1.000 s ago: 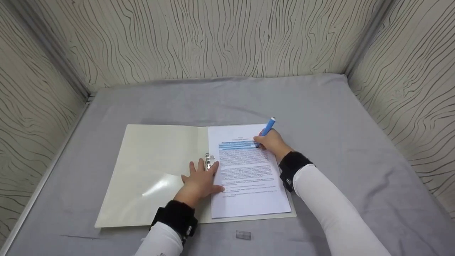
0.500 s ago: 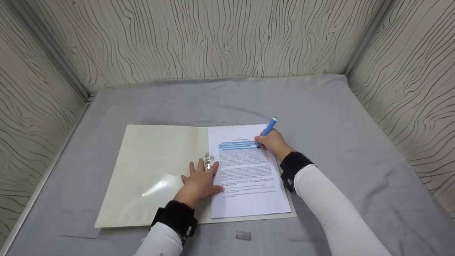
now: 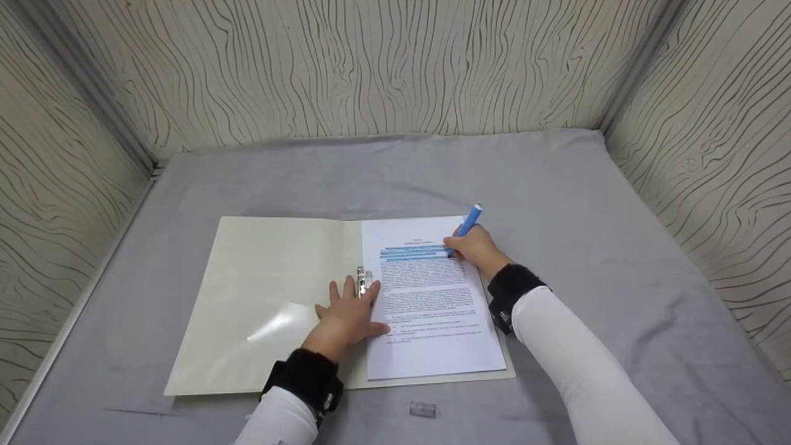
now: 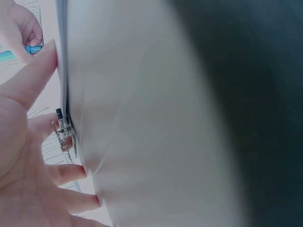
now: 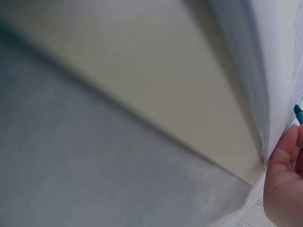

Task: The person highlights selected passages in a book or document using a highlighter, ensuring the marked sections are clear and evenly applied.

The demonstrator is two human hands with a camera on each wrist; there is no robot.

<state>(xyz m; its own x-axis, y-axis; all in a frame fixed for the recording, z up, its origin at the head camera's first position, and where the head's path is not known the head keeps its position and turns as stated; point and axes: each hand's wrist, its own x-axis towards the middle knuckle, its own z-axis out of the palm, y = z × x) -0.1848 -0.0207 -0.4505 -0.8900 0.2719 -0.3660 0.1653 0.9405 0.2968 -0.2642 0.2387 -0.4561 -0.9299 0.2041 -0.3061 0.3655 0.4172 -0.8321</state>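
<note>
**Blue highlighter on printed page, open folder**

Right hand (image 3: 477,250): fingers curled round a blue highlighter (image 3: 468,224), pinching it low on the barrel. The highlighter's long axis is tilted, with the tip down at the fingers on the paper and the capless rear end pointing up and away from the person, leaning toward the right. The tip meets the right end of a blue-marked band of text. In the right wrist view only the dark-blue tip (image 5: 298,113) shows, just above the fingers (image 5: 287,146).

Printed page (image 3: 432,303): a white sheet lying flat, its long axis running away from the person, under and to the left of the right fingers. It carries a short centred heading and several blocks of small print; none of the writing can be read at this size. Two or three lines near the top are covered in blue highlighting (image 3: 413,252).

Left hand (image 3: 349,312): fingers straight and spread, pressing flat on the folder at the page's left edge, holding nothing. The fingertips touch a small metal clip (image 3: 363,282); the left wrist view shows the same clip (image 4: 64,135) between the fingers (image 4: 66,174).

Open folder (image 3: 266,296): cream, laid open flat beneath both hands; its bare left leaf, left of the left fingers, shows a glare patch. No label visible.

Worktop (image 3: 556,185): covered in grey cloth.

Small clear cap-like piece (image 3: 422,408): on the cloth, nearer the person than the folder's front edge, apart from both hands.
</note>
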